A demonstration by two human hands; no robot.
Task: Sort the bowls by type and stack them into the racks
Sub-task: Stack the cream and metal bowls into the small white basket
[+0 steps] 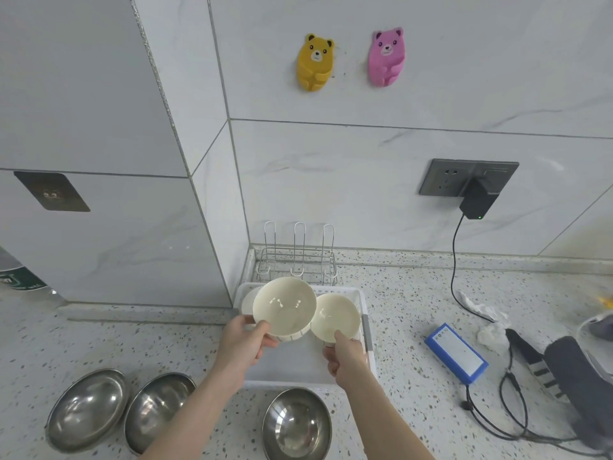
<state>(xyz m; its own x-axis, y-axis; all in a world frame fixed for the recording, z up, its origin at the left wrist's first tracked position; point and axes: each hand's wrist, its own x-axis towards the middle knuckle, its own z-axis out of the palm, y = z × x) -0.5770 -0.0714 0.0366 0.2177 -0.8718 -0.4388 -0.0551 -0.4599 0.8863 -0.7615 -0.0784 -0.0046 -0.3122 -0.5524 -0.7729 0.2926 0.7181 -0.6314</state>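
Note:
My left hand point(243, 343) grips the near rim of a cream ceramic bowl point(284, 307), tilted toward me above the white plastic rack point(308, 370). My right hand point(343, 355) pinches the rim of a smaller cream bowl point(335, 316), just right of the first and touching it. Another pale bowl point(248, 302) stands in the rack's far left corner, mostly hidden. A wire rack point(298, 257) stands behind the plastic one against the wall. Three steel bowls sit on the counter near me: left point(87, 410), middle point(156, 410) and right point(297, 424).
A blue battery pack point(456, 353) lies right of the rack, with black cables point(491, 416) and a dark device point(577, 376) beyond it. A charger point(477, 199) is plugged into the wall socket. The wall corner closes in the rack's left side.

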